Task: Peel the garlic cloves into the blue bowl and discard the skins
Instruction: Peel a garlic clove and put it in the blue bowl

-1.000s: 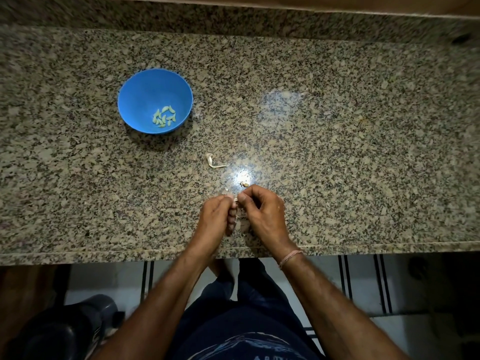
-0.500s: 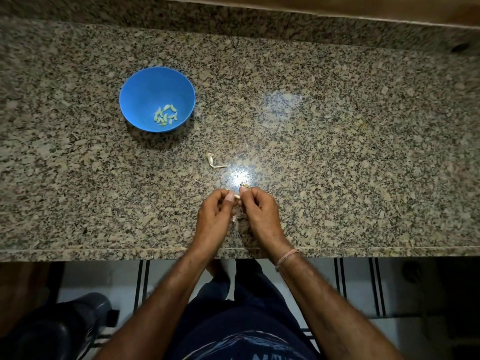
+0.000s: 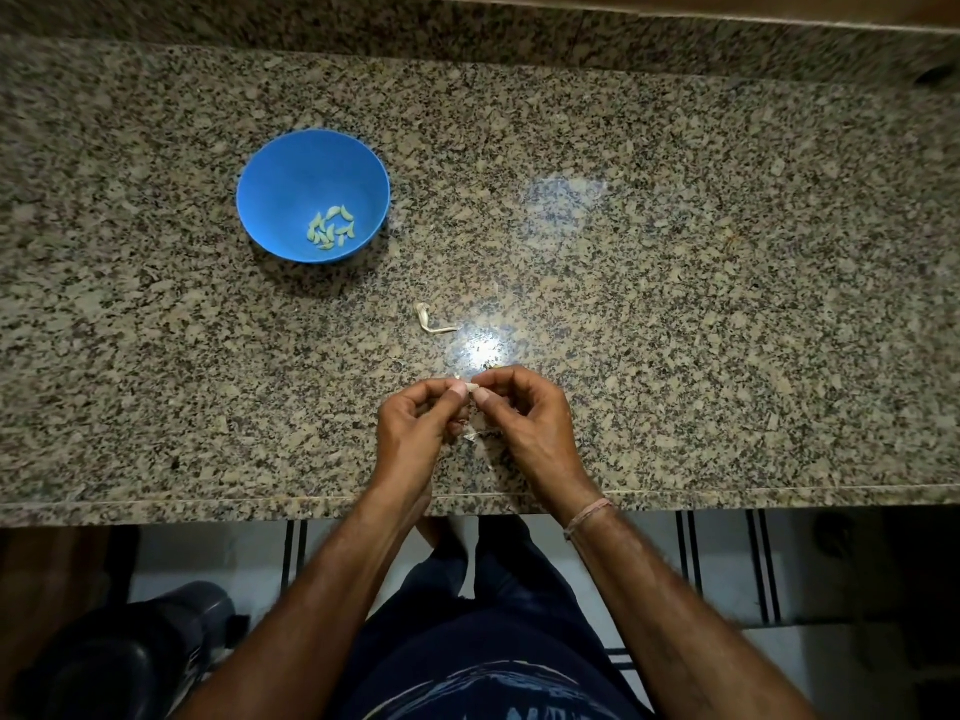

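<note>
Bowl (image 3: 291, 200) on bench (image 3: 727, 304), far left, peeled cloves (image 3: 332, 228) inside. Stray skin (image 3: 428, 320) between bowl and both hands at near edge.

Lighting dim overall, warm cast. Single overhead source: hard specular glare on the granite counter (image 3: 675, 252) just beyond the hands, and a fainter, broader reflection patch farther back and right. Strong vignetting; all four corners fall to near black. Blue bowl (image 3: 313, 195) well lit, saturated, casts a soft shadow toward the near side. Left hand (image 3: 415, 423) and right hand (image 3: 524, 413) evenly lit, with dark shadow between the palms. Centre reasonably sharp; granite grain smears toward the edges. Wide-angle bowing of the counter's front edge. Floor below underexposed, detail lost.
</note>
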Demonstrator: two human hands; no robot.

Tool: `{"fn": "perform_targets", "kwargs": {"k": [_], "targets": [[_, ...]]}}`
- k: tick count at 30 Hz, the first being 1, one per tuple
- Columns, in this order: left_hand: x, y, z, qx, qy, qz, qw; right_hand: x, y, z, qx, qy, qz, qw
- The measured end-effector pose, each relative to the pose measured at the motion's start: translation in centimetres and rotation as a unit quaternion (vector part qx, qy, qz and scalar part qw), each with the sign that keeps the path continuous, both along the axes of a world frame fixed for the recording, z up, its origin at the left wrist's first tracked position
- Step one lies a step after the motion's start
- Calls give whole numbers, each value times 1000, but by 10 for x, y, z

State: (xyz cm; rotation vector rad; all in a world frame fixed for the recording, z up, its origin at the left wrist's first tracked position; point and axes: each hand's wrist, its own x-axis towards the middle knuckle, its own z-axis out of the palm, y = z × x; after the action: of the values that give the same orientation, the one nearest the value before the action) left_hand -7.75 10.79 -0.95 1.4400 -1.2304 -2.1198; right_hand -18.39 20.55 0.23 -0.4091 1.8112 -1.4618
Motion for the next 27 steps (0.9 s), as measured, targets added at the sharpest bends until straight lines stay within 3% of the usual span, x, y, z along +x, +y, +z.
{"fn": "perform_targets", "kwargs": {"k": [9,17,27], "targets": [[4,-1,-1,-165,-63,-80,981,-3,-2,-4,9,-21,-38,999],[-1,2,0,-105,-45,-24,993,0,-5,4,-11,-135,-66,989],[-5,4,0,-110,-65,-12,992,3,-8,3,28,-130,-88,987]]}}
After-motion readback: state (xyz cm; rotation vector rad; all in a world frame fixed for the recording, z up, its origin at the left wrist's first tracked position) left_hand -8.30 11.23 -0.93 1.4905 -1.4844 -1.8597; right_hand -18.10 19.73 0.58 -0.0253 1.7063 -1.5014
